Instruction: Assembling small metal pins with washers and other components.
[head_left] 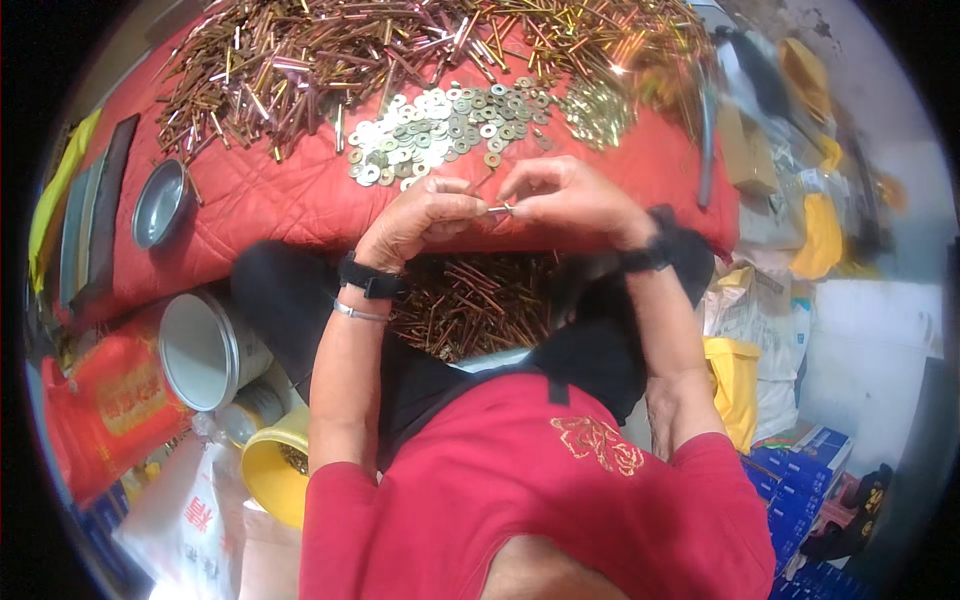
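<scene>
My left hand (428, 216) and my right hand (572, 204) meet over the near edge of a red quilted cloth (275, 200). Both are closed in a pinch on a short, thin metal rod (498, 210), whose silvery middle shows between the fingertips. Any smaller part on it is too small to make out. Just beyond my hands lies a spread of flat round washers (440, 130). Behind them is a wide heap of copper- and gold-coloured metal rods (330, 55). Small shiny gold-coloured pieces (597, 112) sit right of the washers.
More rods (475, 305) fill a container between my legs. A metal bowl (161, 205) rests on the cloth at left. Below it stand a white-lined bucket (200, 350) and a yellow bucket (268, 480). Yellow bags (735, 390) and blue boxes (805, 480) crowd the right.
</scene>
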